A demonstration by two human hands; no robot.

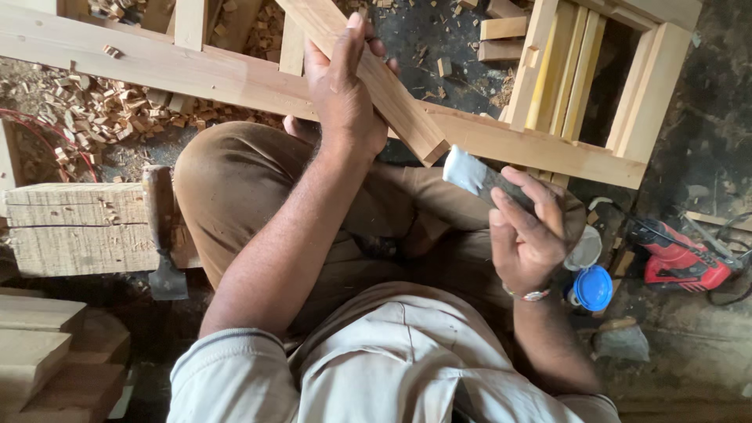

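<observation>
From the head camera, the left hand [342, 86] is wrapped around a wooden bar [376, 74] slanting over the lap, its cut end near a chisel [479, 178] clasped in the right hand [526, 235]. The bar looks stiff and light; gripping mid-length seems steadiest.

Left hand [342, 88] grips wooden bar [374, 74]; right hand [526, 231] holds chisel [476, 176].

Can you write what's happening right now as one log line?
left hand: grips wooden bar | right hand: holds chisel near bar's end | mallet: lies on block
</observation>
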